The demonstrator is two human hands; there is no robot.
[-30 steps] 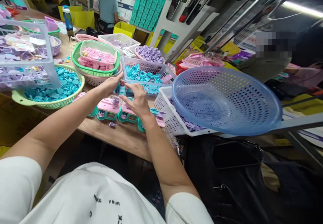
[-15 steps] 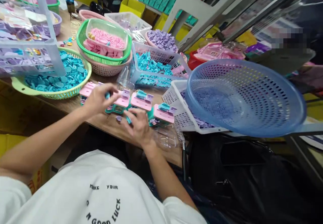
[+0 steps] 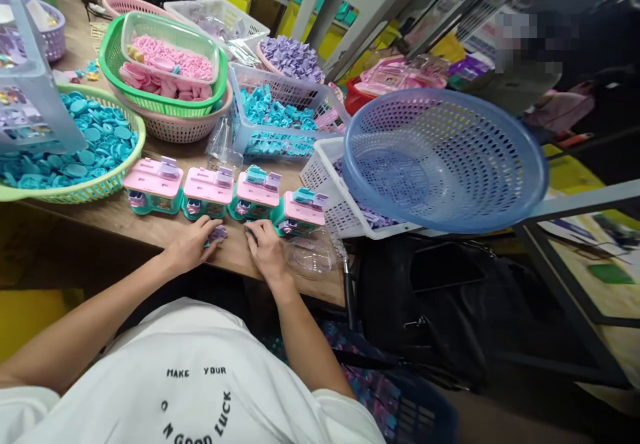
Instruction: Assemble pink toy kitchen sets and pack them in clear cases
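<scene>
Four pink-topped teal toy pieces stand in a row on the wooden table (image 3: 235, 257): the leftmost toy (image 3: 153, 186), a second toy (image 3: 208, 193), a third toy (image 3: 257, 193) and the rightmost toy (image 3: 301, 211). The two on the right carry teal and purple parts on top; the two on the left show only purple ones. Near the table's front edge, my left hand (image 3: 189, 247) has its fingers closed on a small purple piece (image 3: 219, 233). My right hand (image 3: 267, 251) is curled beside a small dark teal piece, mostly hidden under its fingers, below the third toy.
A yellow-green basket of teal discs (image 3: 100, 187) stands at left. Behind the toys are a green basket (image 3: 113, 54) and a clear crate of teal parts (image 3: 240, 134). A large blue basket (image 3: 445, 164) rests over a white crate (image 3: 320, 177). Clear plastic shells (image 3: 313, 257) lie at right.
My left hand has come down from above the toys to the table's front edge and is closed on a purple piece. The view has shifted, so most things appear further left.
</scene>
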